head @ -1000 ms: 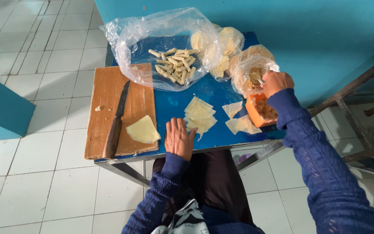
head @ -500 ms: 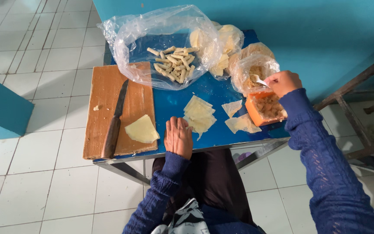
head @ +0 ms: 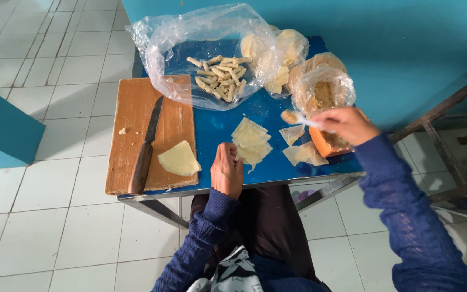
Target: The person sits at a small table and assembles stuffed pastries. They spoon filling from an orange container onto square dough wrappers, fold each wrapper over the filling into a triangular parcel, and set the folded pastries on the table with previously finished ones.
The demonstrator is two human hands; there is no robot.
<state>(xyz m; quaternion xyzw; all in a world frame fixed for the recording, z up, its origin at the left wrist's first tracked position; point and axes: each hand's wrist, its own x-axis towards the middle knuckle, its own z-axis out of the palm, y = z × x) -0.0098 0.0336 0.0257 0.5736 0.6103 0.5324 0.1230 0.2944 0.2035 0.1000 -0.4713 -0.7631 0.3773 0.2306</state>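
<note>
Blue table [head: 217,127]; bagged rolls [head: 220,75]; orange tub [head: 328,143]

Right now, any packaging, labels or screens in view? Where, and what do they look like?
No labels, signs or screens.
Large clear plastic bag: back of the blue table, open, holding pale rolled sticks.
Clear bag of pale wrappers: right of it, bunched.
Small clear bag: back right, brownish filling inside, beside the right hand.

Even daylight, soft shadows; right hand [head: 346,124] motion-blurred.

Matt wooden board [head: 136,130], glossy, perhaps painted table [head: 217,132]
</note>
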